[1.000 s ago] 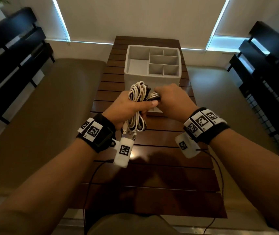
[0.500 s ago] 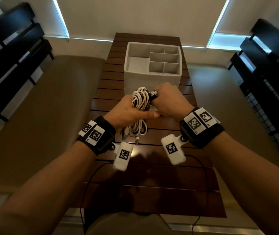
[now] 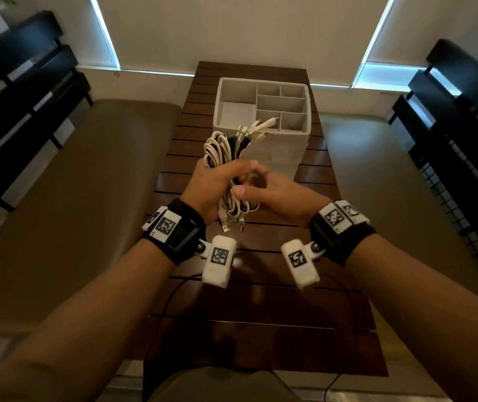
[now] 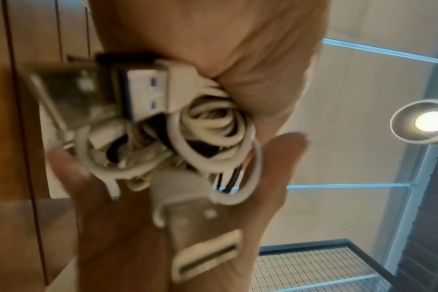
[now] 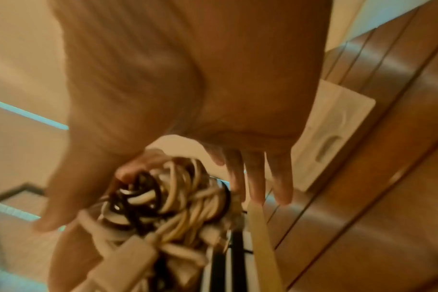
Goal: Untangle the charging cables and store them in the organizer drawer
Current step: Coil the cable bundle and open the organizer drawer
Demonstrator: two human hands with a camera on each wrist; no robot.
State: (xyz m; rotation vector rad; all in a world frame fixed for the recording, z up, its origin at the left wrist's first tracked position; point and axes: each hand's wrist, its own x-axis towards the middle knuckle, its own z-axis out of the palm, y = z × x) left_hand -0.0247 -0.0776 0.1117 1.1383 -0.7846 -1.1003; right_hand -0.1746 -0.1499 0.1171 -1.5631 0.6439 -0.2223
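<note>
**Cable bundle held over the tabletop in front of the organizer**

The left hand (image 3: 211, 184) grips a tangled bundle of cables (image 3: 220, 152) in its fist, the fingers curled round the middle of it; white and black loops stand up above the fist, and several plug ends hang below it, above the wooden tabletop (image 3: 261, 338). In the left wrist view the coils and a metal USB plug (image 4: 148, 90) sit right beside the palm; the picture is blurred there.

The right hand (image 3: 278, 192) is just beside the bundle, with the fingers (image 5: 255, 177) spread and mostly straight; its thumb tip lies at the cables, but I cannot tell if it presses them; it grasps nothing.

The white organizer (image 3: 304, 134) stands on the tabletop behind the hands; some white plug tips of the bundle appear in front of its near compartments, though held above, not inside.
</note>
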